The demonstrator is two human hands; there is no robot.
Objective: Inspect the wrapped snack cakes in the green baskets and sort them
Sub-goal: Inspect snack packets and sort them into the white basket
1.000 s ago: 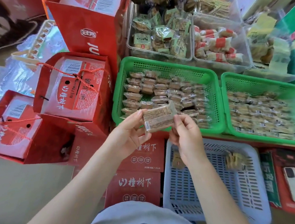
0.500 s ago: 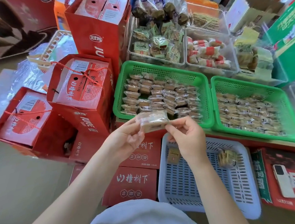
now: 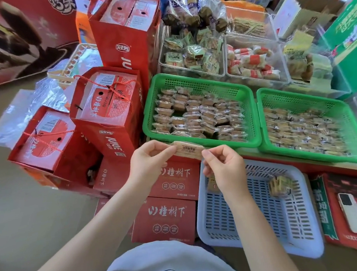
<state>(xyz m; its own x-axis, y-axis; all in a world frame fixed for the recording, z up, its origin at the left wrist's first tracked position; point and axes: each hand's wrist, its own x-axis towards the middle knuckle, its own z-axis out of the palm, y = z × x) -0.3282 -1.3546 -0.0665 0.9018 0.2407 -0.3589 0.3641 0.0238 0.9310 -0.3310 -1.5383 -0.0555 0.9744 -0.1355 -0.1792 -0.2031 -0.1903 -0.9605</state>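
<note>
Frame centre: one wrapped snack cake (image 3: 187,150), pinched at its ends by left hand (image 3: 148,162) and right hand (image 3: 224,167). Two green baskets (image 3: 204,144) behind; one white basket (image 3: 309,232) holding two packets.

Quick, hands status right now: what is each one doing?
Left hand: pinching the left end of the wrapped snack cake.
Right hand: pinching the right end of the same cake.

Both bare forearms reach forward side by side, the left hand (image 3: 148,160) and right hand (image 3: 224,167) raised level, each pinching one end of a wrapped cake (image 3: 188,149) between curled fingers and thumb.
</note>
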